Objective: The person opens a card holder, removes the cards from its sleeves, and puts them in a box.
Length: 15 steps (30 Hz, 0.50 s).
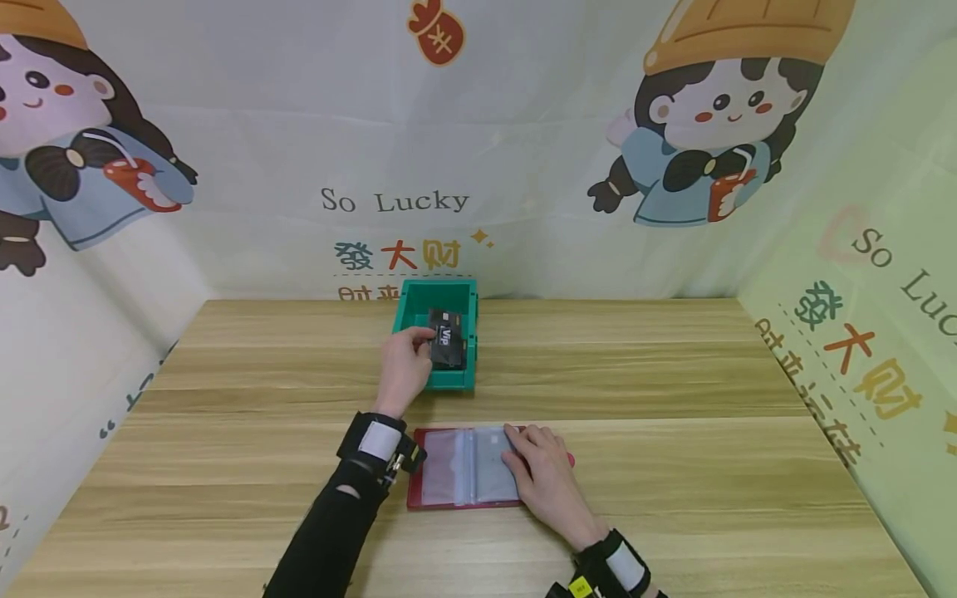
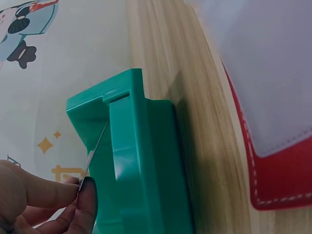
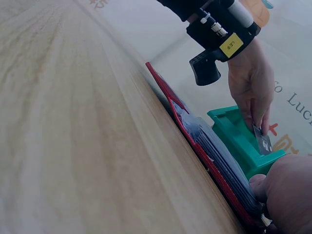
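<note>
The left hand pinches the card by its nine-o'clock edge at the bin, leaving its face clear. At six o'clock from there, the right hand lies loosely on the open album, apparently keeping pages flat.

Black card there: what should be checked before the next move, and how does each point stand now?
1. Left grip pinching the card: ok, between thumb and finger.
2. Card moved away from the box: not ok, it is at the opening.
3. Album lying open on the table: ok.
4. Right grip steadying the album: ok, resting on its right side.
5. Pocket by the right grip empty: cannot tell, partly covered.
</note>
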Each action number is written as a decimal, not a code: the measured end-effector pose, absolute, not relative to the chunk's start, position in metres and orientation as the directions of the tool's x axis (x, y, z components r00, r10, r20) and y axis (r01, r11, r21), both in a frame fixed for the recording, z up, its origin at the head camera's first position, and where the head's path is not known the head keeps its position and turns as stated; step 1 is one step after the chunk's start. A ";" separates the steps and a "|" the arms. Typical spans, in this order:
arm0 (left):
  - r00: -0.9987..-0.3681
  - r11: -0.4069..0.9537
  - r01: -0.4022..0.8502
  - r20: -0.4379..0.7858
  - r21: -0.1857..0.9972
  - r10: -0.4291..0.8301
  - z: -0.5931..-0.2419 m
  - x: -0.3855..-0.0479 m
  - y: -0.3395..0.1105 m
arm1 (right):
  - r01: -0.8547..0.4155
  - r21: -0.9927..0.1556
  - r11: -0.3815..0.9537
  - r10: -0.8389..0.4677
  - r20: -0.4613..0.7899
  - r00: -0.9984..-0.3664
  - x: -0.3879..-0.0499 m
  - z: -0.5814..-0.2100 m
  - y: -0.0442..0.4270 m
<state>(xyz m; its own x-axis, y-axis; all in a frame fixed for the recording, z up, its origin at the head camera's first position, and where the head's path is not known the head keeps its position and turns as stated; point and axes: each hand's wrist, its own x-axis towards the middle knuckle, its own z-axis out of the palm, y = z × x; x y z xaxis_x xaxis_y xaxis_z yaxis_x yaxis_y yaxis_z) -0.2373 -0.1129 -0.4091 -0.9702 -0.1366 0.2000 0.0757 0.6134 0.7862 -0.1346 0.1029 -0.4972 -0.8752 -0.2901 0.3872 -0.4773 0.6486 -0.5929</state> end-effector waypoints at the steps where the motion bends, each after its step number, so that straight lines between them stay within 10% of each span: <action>1: -0.971 0.615 0.072 0.196 0.785 -0.137 -0.410 -0.238 -0.113 | -0.478 -0.592 0.649 -0.290 0.388 -0.875 -0.135 -0.497 0.103; 15: -0.986 0.696 0.017 0.127 0.718 -0.107 -0.418 -0.248 -0.105 | -0.470 -0.595 0.652 -0.290 0.378 -0.879 -0.135 -0.496 0.103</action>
